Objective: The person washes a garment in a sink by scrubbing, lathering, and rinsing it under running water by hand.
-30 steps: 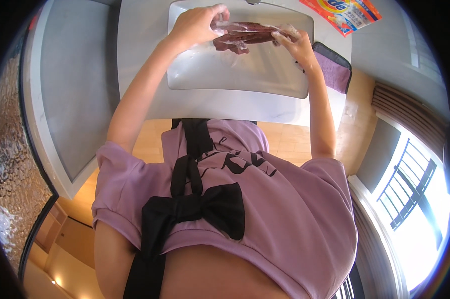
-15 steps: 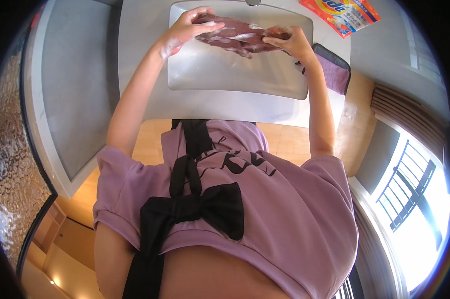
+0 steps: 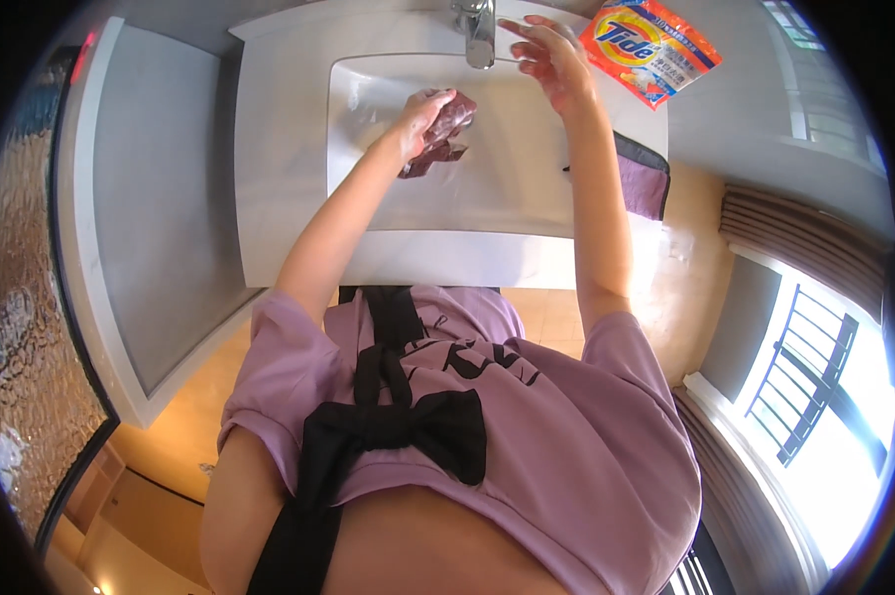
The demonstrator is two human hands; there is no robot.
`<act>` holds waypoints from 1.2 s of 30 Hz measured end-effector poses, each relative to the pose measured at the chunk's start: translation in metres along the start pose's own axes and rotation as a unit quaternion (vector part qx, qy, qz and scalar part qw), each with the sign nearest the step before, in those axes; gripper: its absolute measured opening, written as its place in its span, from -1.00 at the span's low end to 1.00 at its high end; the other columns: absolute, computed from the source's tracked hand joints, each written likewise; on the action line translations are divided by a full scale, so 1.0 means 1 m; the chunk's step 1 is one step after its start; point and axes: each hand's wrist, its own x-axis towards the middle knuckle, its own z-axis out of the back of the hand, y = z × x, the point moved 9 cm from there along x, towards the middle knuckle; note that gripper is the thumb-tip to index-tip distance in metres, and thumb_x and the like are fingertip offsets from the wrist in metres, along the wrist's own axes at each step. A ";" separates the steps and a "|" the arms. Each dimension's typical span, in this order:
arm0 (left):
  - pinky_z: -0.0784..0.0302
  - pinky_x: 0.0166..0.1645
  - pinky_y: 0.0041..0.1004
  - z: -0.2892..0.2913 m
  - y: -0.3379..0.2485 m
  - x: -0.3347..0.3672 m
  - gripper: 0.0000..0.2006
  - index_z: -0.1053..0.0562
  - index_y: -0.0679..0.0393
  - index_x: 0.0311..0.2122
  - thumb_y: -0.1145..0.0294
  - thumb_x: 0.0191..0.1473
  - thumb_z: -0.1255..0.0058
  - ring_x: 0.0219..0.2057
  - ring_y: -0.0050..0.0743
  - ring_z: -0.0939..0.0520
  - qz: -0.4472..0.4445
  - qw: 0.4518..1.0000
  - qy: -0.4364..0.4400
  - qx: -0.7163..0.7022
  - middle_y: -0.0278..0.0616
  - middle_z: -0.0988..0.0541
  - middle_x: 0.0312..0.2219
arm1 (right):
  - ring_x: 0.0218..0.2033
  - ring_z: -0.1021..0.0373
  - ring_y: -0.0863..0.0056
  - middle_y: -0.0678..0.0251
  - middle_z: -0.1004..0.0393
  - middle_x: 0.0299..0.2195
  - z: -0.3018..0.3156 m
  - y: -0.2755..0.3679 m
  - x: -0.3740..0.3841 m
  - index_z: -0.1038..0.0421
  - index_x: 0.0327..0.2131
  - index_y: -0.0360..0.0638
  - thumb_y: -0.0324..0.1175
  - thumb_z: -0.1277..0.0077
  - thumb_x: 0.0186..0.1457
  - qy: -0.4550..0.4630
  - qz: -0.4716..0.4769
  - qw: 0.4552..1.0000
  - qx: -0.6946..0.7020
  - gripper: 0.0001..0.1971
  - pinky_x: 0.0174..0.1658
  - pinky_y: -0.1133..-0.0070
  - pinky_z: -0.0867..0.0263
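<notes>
My left hand (image 3: 422,117) is closed on a wet maroon cloth (image 3: 439,157) streaked with white suds. The cloth hangs bunched over the left part of the white sink (image 3: 517,198); what kind of piece it is does not show. To the right of the chrome faucet (image 3: 480,45), my right hand (image 3: 556,67) is raised with its fingers apart and nothing in them. Foam clings to both hands. The fingertips are close to the faucet, but whether they touch it I cannot tell.
An orange detergent bag (image 3: 646,52) lies on the counter right of the faucet. A purple cloth with a dark edge (image 3: 643,180) drapes over the counter's right side. A grey panel (image 3: 170,198) flanks the left, and a window (image 3: 804,377) is at the right.
My right hand has let go of the maroon cloth and moved up beside the faucet. The cloth, stretched between both hands before, is now bunched in my left hand, lower in the sink.
</notes>
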 end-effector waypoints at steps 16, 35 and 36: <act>-0.38 -0.52 -0.45 0.014 0.003 0.028 -0.83 -0.36 0.14 -0.34 0.30 -0.03 0.14 -0.53 -0.46 -0.49 -0.020 0.997 -0.009 -0.070 -0.25 -0.48 -0.49 | -0.69 -0.11 0.65 -0.01 -0.38 -0.36 -0.012 -0.029 0.047 -0.18 -0.61 -0.32 -0.50 0.24 -0.13 0.049 -0.094 0.988 0.111 -0.90 -0.66 0.78 -0.05; -0.04 -0.77 -0.52 -0.035 -0.015 0.072 -0.84 -0.32 0.18 -0.64 0.45 -0.07 0.18 -0.80 -0.51 -0.24 -0.057 0.992 -0.050 -0.104 -0.22 -0.34 -0.76 | -0.58 -0.25 0.60 0.28 -0.41 -0.44 0.043 -0.046 -0.007 -0.20 -0.38 -0.25 -0.44 0.19 -0.16 -0.158 0.010 0.985 -0.072 -0.81 -0.59 0.67 -0.18; -0.05 -0.77 -0.51 -0.031 -0.015 0.078 -0.86 -0.34 0.20 -0.61 0.46 -0.08 0.19 -0.79 -0.49 -0.27 -0.064 0.984 -0.100 -0.131 -0.19 -0.36 -0.74 | -0.58 -0.25 0.61 0.28 -0.41 -0.46 0.051 -0.052 -0.009 -0.22 -0.40 -0.25 -0.44 0.19 -0.16 -0.182 0.022 0.979 -0.094 -0.83 -0.57 0.68 -0.18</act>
